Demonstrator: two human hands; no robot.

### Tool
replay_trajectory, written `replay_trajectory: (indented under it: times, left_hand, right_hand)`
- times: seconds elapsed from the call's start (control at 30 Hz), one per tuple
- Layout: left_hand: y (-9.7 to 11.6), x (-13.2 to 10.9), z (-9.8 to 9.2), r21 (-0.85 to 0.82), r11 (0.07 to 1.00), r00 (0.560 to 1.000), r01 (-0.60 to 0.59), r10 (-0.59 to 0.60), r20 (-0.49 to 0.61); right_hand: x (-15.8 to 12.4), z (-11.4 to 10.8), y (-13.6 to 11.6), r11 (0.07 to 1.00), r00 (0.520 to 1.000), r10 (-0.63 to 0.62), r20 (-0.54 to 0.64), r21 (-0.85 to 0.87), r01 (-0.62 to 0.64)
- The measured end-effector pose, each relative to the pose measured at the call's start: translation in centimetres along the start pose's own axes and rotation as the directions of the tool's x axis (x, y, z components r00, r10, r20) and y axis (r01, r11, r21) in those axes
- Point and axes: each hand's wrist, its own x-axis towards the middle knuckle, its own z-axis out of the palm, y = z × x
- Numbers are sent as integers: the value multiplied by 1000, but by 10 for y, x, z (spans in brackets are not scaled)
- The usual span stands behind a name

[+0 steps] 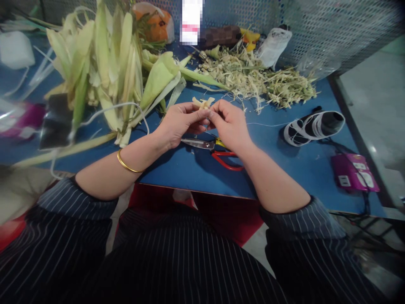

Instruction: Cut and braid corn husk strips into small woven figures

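Note:
My left hand (179, 122) is closed in a pinch on a small pale folded piece of corn husk (204, 102), whose ends stick up above the fingertips. Thumb and forefinger of my right hand (232, 126) are pinched against the same piece. A thin white thread (265, 125) runs from my right hand to a black cone wound with white thread (303, 128), lying on its side to the right. Below my hands, scissors (202, 144) with red and yellow handles rest on the blue table, partly covered by my right hand.
A big pile of corn husks (104, 63) fills the table's left side. Husk scraps (234, 71) are heaped at the back right, beside a white-wrapped spool (274, 44). A purple box (354, 172) with cables sits at the right edge. A white cord (126, 104) curves across the left.

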Motion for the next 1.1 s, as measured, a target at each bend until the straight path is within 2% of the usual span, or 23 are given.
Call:
replay_trajectory:
  times: [0.23,0.37,0.47,0.57,0.83,0.97,1.1]
  left_hand:
    - [-2,3,0,-113,994,999,13,-16,-30]
    - [1,2,0,-135,989,998,64,-65,-3]
    - [2,-1,0,-108,988,993,111,-107,42]
    - [3,-3,0,-65,987,988,145,-140,71]
    - [-2,-3,2,16,995,994,96,-97,53]
    - [-2,-3,2,36,996,993,82,-84,78]
    - [1,-1,1,-18,998,996,67,-66,55]
  right_hand:
    - [-2,-3,-6,997,999,12,-51,-72,-15]
    - [1,-4,-3,999,997,34,-68,6,-34]
    - [3,-4,0,995,992,52,-113,87,-43]
    - [4,-4,0,997,990,40,-137,72,-30]
    - [1,0,10,1000,984,12,-179,28,-7]
    - [3,-2,18,999,979,-24,-202,-40,17]
    - [0,-12,5,961,958,-148,-247,-263,81]
